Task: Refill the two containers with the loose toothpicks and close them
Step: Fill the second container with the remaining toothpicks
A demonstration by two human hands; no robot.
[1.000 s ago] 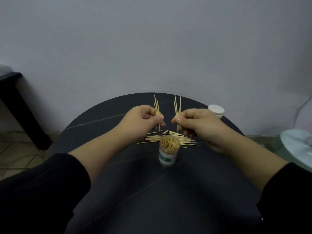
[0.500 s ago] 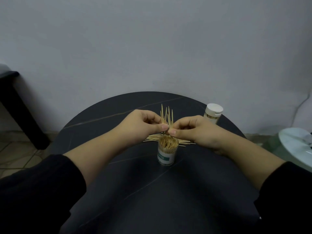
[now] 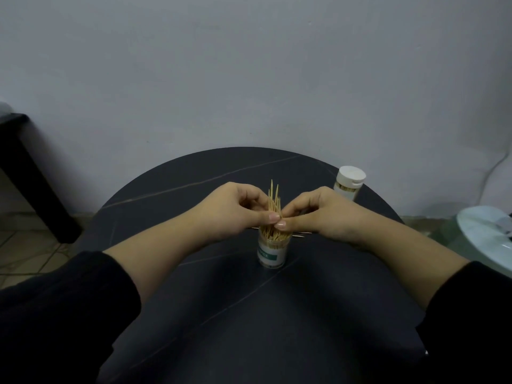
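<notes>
An open clear toothpick container (image 3: 273, 252) with a green label stands upright at the table's middle, packed with toothpicks. Directly above its mouth my left hand (image 3: 235, 210) and my right hand (image 3: 321, 212) meet, both pinching one upright bundle of toothpicks (image 3: 274, 199) whose lower ends reach into the container. A second container (image 3: 348, 182) with a white cap on stands upright at the far right of the table. A few loose toothpicks (image 3: 300, 234) lie behind the open container, mostly hidden by my hands.
The round dark table (image 3: 194, 314) stands against a grey wall. A black table leg (image 3: 30, 184) is at the left. A pale round object (image 3: 487, 236) sits off the table's right edge.
My hands came together from apart, joining their two small bundles into one and lowering it onto the open container's mouth.
</notes>
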